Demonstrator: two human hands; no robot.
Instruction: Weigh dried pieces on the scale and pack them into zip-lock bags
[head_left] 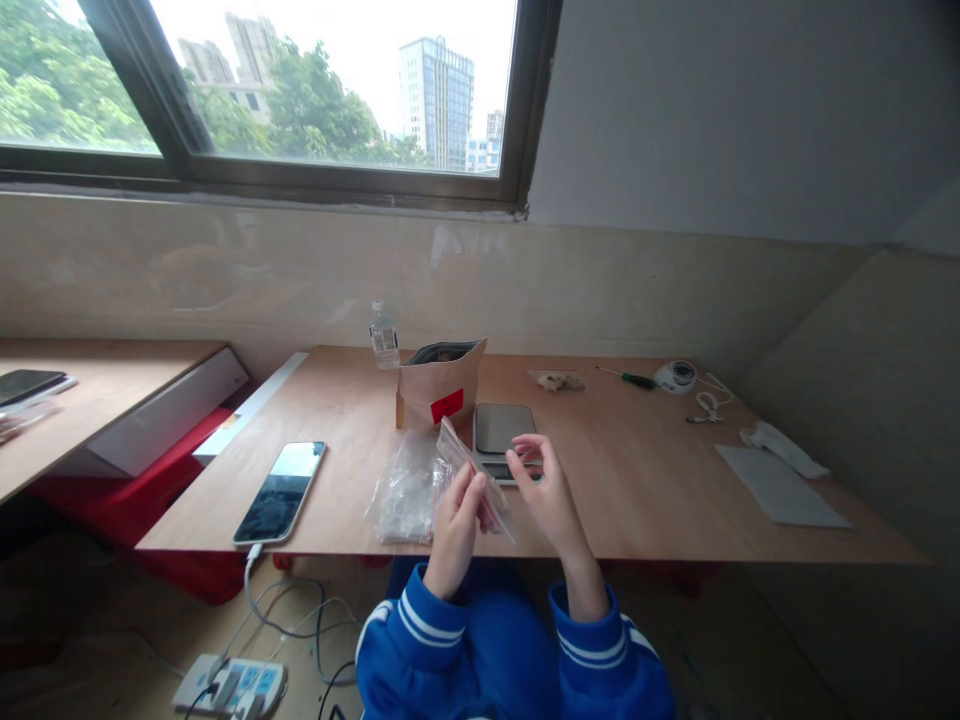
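In the head view, my left hand (pixel 459 520) pinches a small clear zip bag (pixel 451 441) upright and tilted above the table's front part. My right hand (pixel 549 492) is raised just right of the bag, its thumb and fingers apart and bent, with nothing visible in them. Behind it lies a digital scale (pixel 505 428) with a bare metal plate, its front partly covered by my fingers. Left of the bag is a pile of clear plastic bags (pixel 406 490). A brown paper pouch (pixel 436 392) with a red label stands open-topped behind the pile; its contents are hidden.
A phone (pixel 281 493) with a charging cable lies at the left. A water bottle (pixel 385 340) stands at the back. Toward the right are a bag of brownish pieces (pixel 559 382), a green screwdriver (pixel 637 381), a dome camera (pixel 676 376) and white paper (pixel 780 488).
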